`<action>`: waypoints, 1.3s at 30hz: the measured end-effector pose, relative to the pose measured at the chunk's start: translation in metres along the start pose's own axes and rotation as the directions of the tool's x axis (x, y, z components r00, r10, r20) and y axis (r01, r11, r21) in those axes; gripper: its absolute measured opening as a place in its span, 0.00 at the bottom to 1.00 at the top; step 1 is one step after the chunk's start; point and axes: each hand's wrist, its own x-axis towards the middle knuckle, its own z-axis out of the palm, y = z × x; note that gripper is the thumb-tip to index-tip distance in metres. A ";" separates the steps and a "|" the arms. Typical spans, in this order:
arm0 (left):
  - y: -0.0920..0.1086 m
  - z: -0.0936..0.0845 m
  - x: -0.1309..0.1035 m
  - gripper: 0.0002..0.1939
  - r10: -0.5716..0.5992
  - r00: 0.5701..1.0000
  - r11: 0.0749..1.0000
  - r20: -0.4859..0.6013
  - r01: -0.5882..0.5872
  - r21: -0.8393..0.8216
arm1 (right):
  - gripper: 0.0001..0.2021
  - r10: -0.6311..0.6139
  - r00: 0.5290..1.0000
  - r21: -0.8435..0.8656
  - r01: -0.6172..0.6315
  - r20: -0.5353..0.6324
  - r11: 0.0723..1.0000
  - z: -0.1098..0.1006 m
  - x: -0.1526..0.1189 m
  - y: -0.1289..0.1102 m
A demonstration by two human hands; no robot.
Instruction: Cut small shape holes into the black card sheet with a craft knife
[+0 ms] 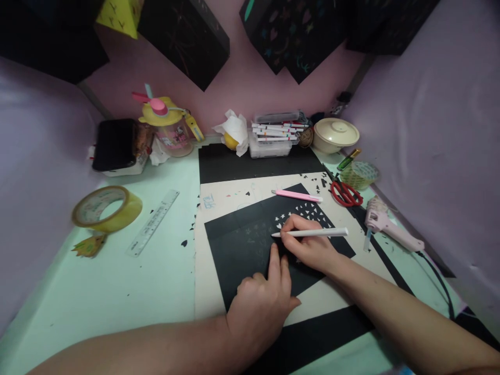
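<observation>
Two hands meet on the black sheet: your right hand has its fingers clamped on the white pen, its long axis pointing toward the right edge of the tabletop, tip near the sheet's middle; your left hand, two fingers extended, slightly apart, rests just nearer you.

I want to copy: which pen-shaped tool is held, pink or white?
The white tool, gripped in the right hand, its tip at the black sheet; the pink tool lies unheld across the sheet's far corner.
</observation>
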 end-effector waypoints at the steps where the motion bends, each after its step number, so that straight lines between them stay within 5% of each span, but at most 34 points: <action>1: 0.000 0.000 0.000 0.35 0.000 1.000 1.000 -0.007 0.000 0.002 | 0.07 -0.002 1.000 -0.001 0.002 -0.003 1.000 0.000 0.000 0.000; 39: 0.001 0.002 0.000 0.34 -0.006 0.996 1.000 -0.092 0.007 0.005 | 0.06 -0.005 1.000 -0.022 0.005 -0.024 1.000 0.003 0.000 0.006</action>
